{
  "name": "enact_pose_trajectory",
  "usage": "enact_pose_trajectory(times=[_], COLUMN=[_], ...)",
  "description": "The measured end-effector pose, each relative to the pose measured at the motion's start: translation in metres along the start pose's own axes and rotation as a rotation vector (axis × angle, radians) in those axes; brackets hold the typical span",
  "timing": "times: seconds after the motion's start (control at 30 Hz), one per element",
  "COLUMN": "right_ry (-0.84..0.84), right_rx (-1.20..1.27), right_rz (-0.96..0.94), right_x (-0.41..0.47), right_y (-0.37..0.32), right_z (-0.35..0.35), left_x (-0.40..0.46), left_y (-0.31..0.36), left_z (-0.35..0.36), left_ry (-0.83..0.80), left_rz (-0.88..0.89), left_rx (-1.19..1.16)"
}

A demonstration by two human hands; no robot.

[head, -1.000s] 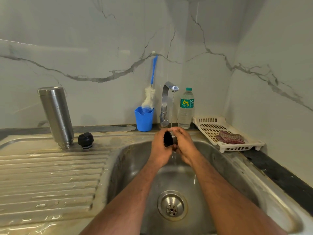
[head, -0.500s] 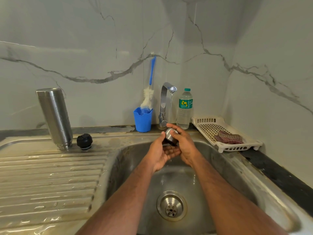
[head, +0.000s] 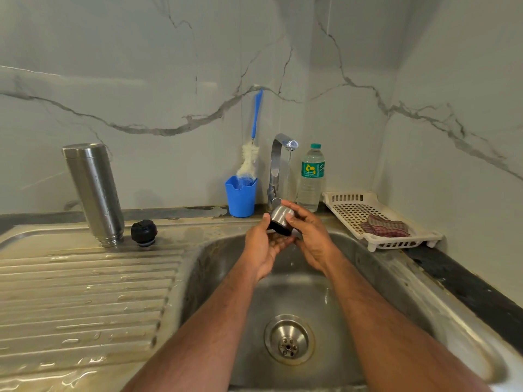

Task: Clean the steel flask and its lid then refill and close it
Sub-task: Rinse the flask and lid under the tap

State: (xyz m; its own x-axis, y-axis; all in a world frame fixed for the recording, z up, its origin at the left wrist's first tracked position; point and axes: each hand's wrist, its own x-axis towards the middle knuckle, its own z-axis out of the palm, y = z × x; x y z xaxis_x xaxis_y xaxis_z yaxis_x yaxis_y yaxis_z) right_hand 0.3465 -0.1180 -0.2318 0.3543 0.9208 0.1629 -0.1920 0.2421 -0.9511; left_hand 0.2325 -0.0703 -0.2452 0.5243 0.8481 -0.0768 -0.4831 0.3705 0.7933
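Note:
The steel flask [head: 94, 193] stands upside down on the wet draining board at the left, with its black stopper [head: 143, 232] beside it. Over the sink basin [head: 368, 278], both hands hold the flask's steel cap [head: 280, 218], which has a black inner rim. My left hand [head: 261, 247] cups the cap from the left and below. My right hand [head: 308, 234] wraps its fingers over the cap's right side. A thin stream of water runs from the tap [head: 278, 165] down onto the cap.
A blue cup [head: 241, 198] holding a blue-handled bottle brush [head: 252, 154] stands left of the tap. A plastic water bottle [head: 311, 178] stands to the tap's right. A white perforated tray [head: 351, 210] with a checked cloth [head: 385, 229] sits in the right corner. The drain [head: 288, 339] lies below my arms.
The cap has been turned in my hands: its black open side faced me, now its steel top points up and away. My left hand has shifted from over the cap to beneath it.

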Motion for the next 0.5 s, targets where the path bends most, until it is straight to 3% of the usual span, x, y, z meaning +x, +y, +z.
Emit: enact_pose_trajectory(times=[0.17,0.37,0.5], right_ry=[0.069,0.195,0.138], right_rx=[-0.104,-0.217,-0.082], right_rz=[0.042,0.006,0.005], right_x=[0.005,0.012,0.010], right_y=[0.010,0.013,0.010], right_z=[0.003,0.002,-0.005], left_x=[-0.003,0.001,0.001], left_y=[-0.004,-0.011,-0.005], left_z=[0.000,0.003,0.000], left_ry=[-0.029,-0.035,-0.022], left_rz=[-0.094,0.026,-0.015], left_rx=[0.032,0.186,0.032])
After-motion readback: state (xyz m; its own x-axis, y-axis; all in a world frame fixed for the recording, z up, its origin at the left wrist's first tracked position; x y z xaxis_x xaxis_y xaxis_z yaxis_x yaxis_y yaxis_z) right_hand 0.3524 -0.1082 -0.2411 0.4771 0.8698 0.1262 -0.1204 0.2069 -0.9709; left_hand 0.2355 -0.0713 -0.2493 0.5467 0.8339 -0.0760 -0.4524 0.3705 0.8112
